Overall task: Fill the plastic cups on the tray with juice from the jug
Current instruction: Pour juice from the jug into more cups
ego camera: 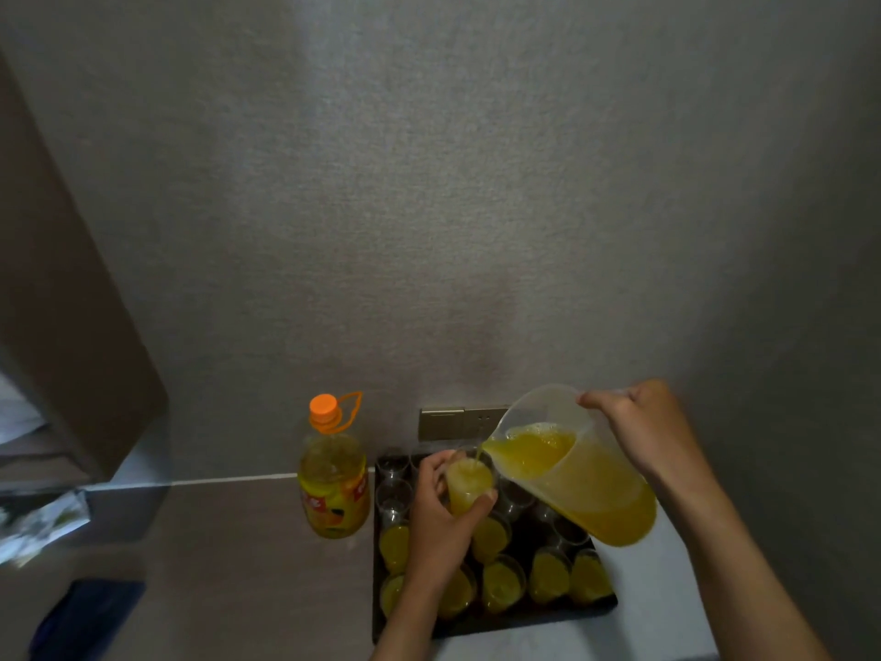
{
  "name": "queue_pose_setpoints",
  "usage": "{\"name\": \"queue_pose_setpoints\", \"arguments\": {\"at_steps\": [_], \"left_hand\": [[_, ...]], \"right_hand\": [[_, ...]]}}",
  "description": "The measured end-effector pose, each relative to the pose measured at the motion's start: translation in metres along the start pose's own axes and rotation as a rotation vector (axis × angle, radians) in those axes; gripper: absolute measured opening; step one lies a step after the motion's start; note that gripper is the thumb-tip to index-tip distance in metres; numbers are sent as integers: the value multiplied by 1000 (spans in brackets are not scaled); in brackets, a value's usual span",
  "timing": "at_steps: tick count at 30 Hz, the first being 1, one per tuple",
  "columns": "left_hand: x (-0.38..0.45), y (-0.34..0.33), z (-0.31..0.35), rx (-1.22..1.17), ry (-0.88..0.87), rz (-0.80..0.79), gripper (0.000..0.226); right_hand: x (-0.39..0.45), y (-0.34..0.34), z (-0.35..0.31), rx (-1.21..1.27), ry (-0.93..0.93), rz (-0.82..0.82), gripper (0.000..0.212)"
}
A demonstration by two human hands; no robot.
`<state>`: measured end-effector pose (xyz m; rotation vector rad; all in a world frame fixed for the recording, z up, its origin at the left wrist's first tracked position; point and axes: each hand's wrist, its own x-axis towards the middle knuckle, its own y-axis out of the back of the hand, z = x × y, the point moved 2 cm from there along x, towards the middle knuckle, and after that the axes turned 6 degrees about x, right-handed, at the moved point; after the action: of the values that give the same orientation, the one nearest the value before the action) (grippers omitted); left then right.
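At the far left a dark blue object (90,613) lies blurred on the counter. Next comes a yellow juice bottle with an orange cap (333,474); its label is too blurred to read. Your left hand (441,512) wraps around a clear plastic cup (469,484), held above the dark tray (500,624) of filled and empty cups. Your right hand (639,431) grips the tilted translucent plastic jug (572,469), pouring orange juice into that cup.
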<state>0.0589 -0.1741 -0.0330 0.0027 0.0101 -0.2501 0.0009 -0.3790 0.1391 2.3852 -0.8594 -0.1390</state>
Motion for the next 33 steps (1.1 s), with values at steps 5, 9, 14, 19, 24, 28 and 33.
{"name": "queue_pose_setpoints", "arguments": {"at_steps": [5, 9, 14, 19, 24, 28, 33], "left_hand": [[3, -4, 4, 2, -6, 5, 65], [6, -8, 8, 11, -9, 16, 77], [9, -14, 11, 45, -38, -2, 74], [14, -22, 13, 120, -29, -19, 72], [17, -37, 14, 206, -48, -54, 81], [20, -52, 14, 264, -48, -101, 89], [25, -70, 7, 392, -87, -165, 84]], "right_hand": [[-3, 2, 3, 76, 8, 7, 60], [-5, 1, 9, 177, 25, 44, 49], [-8, 4, 20, 291, -56, 58, 53], [-10, 10, 25, 447, -82, 167, 73], [-19, 16, 29, 601, -124, 268, 39], [-20, 19, 41, 708, -111, 340, 42], [-18, 25, 54, 793, -121, 447, 48]]}}
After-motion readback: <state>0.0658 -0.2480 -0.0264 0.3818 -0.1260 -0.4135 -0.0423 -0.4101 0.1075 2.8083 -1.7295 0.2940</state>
